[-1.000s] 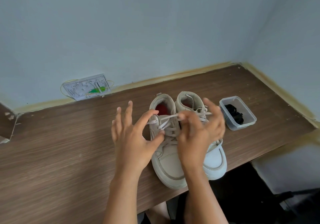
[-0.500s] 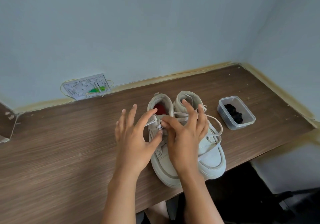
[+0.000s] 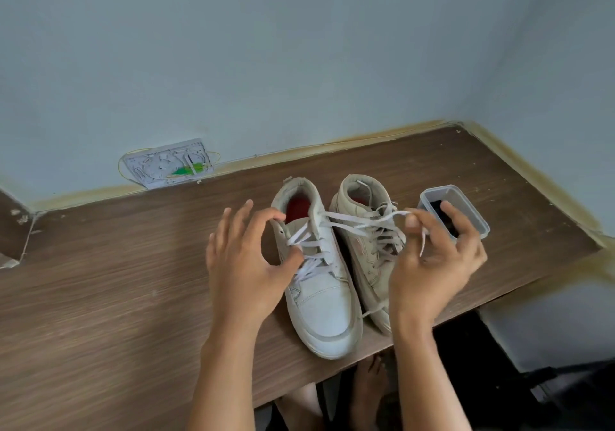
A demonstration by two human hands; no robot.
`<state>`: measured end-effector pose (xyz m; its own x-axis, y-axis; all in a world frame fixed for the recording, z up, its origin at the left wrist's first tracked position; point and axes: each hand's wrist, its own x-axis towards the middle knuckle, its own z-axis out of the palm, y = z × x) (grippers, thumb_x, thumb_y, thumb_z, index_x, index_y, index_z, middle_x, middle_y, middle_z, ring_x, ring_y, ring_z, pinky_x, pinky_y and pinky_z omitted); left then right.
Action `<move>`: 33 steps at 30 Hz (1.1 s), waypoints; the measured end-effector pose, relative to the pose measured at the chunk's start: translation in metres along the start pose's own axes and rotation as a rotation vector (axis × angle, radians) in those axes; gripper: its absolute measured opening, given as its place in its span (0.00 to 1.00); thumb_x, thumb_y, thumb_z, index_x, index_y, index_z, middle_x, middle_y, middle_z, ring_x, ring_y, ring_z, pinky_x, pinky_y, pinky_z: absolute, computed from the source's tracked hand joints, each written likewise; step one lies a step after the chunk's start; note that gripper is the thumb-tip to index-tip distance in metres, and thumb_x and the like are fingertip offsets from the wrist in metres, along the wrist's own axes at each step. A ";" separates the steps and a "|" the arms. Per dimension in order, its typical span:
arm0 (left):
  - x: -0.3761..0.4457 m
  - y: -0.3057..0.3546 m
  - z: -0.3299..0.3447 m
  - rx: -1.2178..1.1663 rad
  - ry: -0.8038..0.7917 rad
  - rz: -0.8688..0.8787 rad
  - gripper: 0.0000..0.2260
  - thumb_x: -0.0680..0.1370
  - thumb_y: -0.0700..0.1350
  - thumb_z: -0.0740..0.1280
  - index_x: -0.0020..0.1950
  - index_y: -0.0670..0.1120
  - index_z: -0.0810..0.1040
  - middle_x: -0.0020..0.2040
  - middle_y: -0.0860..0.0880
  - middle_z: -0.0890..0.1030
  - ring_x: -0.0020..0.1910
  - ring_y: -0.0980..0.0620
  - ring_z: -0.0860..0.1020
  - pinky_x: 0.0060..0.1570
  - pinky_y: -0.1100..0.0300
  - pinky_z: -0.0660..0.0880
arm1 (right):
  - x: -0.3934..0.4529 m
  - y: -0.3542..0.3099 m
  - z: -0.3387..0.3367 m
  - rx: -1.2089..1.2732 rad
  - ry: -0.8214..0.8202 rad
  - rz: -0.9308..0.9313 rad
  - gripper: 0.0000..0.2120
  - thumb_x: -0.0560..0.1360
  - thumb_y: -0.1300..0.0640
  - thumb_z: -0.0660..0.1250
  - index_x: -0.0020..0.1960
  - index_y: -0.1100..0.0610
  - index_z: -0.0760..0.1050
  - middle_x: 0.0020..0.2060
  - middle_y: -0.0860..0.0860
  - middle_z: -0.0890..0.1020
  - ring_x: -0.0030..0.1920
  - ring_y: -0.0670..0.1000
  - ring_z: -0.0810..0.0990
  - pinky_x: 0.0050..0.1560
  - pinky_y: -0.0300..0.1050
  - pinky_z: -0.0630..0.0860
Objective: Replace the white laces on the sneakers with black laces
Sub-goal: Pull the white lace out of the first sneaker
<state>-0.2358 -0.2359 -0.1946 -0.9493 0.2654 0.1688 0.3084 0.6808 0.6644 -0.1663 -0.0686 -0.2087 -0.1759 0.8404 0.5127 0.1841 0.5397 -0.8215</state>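
Head view, looking down at my two hands over a pair of pale sneakers. My right hand (image 3: 432,264) pinches the free end of a white lace (image 3: 362,221) between thumb and forefinger, its other fingers loosely curled; the lace runs taut from this pinch leftward, over the right sneaker (image 3: 362,231), to the top eyelets of the left sneaker (image 3: 319,297). My left hand (image 3: 244,264) rests at the left sneaker's collar, forefinger and thumb curled toward each other at the upper lacing; whether they actually clamp a lace there I cannot tell. Both sneakers stand side by side, toes toward me, between and just below my two hands, the left one's toe reaching the near edge of the desk. A red insole shows inside the left sneaker. Directly behind my right hand's fingers sits a small clear plastic tub (image 3: 472,217) holding the black laces (image 3: 444,214), partly hidden by those fingers. The surface is a brown wood-grain desk (image 3: 100,297), fitted into a corner of pale blue-grey walls (image 3: 266,47); a yellowish strip (image 3: 332,151) follows the joint between desk and wall. Well beyond my left hand, at the wall's foot, an open white wiring box (image 3: 169,164) shows a green part inside. Below the desk edge, my bare foot (image 3: 369,387) appears in shadow.
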 end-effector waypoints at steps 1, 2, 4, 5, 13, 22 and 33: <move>0.001 0.000 0.000 -0.007 -0.001 0.000 0.18 0.70 0.55 0.72 0.58 0.61 0.73 0.75 0.53 0.65 0.77 0.48 0.54 0.73 0.41 0.55 | 0.000 0.002 -0.003 -0.055 -0.071 -0.039 0.10 0.76 0.58 0.71 0.56 0.49 0.82 0.65 0.48 0.73 0.65 0.49 0.63 0.62 0.59 0.70; 0.001 0.001 0.001 -0.013 -0.010 0.012 0.18 0.70 0.54 0.72 0.58 0.61 0.74 0.75 0.52 0.65 0.77 0.47 0.54 0.73 0.41 0.54 | -0.004 0.001 -0.004 -0.098 -0.139 -0.082 0.13 0.75 0.60 0.71 0.58 0.49 0.81 0.67 0.50 0.73 0.67 0.52 0.64 0.63 0.61 0.68; 0.001 0.008 0.006 0.001 -0.043 0.056 0.15 0.72 0.51 0.71 0.56 0.62 0.75 0.75 0.53 0.65 0.77 0.47 0.53 0.74 0.41 0.52 | -0.019 -0.004 -0.008 -0.125 -0.242 -0.120 0.19 0.75 0.64 0.70 0.64 0.51 0.78 0.68 0.53 0.72 0.69 0.57 0.65 0.66 0.55 0.65; 0.001 0.012 0.010 0.024 -0.054 0.076 0.13 0.73 0.50 0.70 0.56 0.62 0.76 0.75 0.53 0.64 0.77 0.47 0.53 0.75 0.42 0.50 | -0.027 -0.008 -0.011 -0.115 -0.284 -0.111 0.21 0.75 0.65 0.69 0.65 0.52 0.76 0.67 0.53 0.72 0.68 0.55 0.64 0.66 0.45 0.64; 0.001 0.024 0.030 0.066 0.045 0.075 0.07 0.78 0.53 0.67 0.53 0.57 0.83 0.73 0.47 0.69 0.76 0.41 0.57 0.73 0.41 0.53 | -0.068 -0.009 -0.030 -0.080 -0.658 -0.089 0.22 0.80 0.44 0.59 0.70 0.53 0.69 0.59 0.40 0.67 0.64 0.45 0.69 0.66 0.36 0.65; 0.005 0.019 0.007 -0.486 0.218 -0.021 0.09 0.68 0.56 0.65 0.33 0.56 0.82 0.60 0.53 0.79 0.68 0.52 0.68 0.65 0.55 0.65 | -0.085 -0.008 -0.016 -0.410 -0.767 -0.255 0.42 0.76 0.32 0.58 0.77 0.61 0.57 0.70 0.56 0.71 0.69 0.53 0.69 0.69 0.42 0.57; 0.002 0.023 0.023 0.107 0.256 0.106 0.09 0.76 0.55 0.68 0.55 0.58 0.83 0.67 0.52 0.75 0.66 0.43 0.67 0.64 0.43 0.63 | -0.085 -0.007 -0.010 -0.480 -0.795 -0.266 0.41 0.75 0.35 0.56 0.76 0.64 0.59 0.73 0.58 0.68 0.72 0.55 0.69 0.70 0.43 0.56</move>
<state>-0.2289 -0.2044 -0.1959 -0.8920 0.1672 0.4200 0.3982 0.7305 0.5549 -0.1432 -0.1435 -0.2438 -0.8399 0.5032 0.2033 0.3884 0.8189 -0.4226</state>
